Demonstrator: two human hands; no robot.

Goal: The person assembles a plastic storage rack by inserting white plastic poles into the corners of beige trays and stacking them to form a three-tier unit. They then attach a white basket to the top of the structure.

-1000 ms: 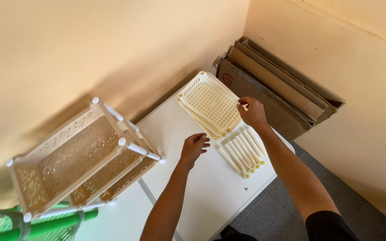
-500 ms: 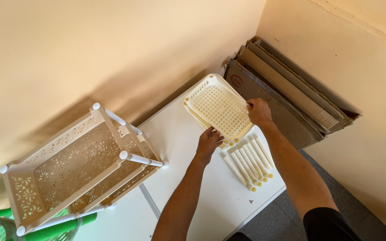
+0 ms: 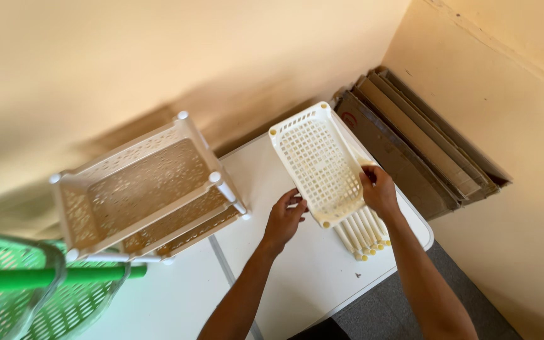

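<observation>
the person has a cream perforated tray (image 3: pixel 317 162) by both its long edges, down near the end closest to them. the left hand (image 3: pixel 284 219) has its grip curled round the near left rim and corner, fingers hooked on the edge; the right hand (image 3: pixel 379 189) pinches the right rim, thumb on top. the tray sits tilted just over the white counter (image 3: pixel 297 277), its near end above a row of cream tubes (image 3: pixel 360 234) with yellow caps.

it looks like thin moulded plastic: light, fairly stiff, though a mesh floor like that probably flexes if twisted. the smooth rim seems the sound place to hold, since the lattice would likely bend under a finger; two hands on opposite edges keep it level.

its long axis runs from the person away toward the wall, leaning a little left at the far end, open side up. a two-tier rack (image 3: pixel 146 189) of the same trays stands well to the left, a green basket (image 3: pixel 39 289) beyond that.
</observation>
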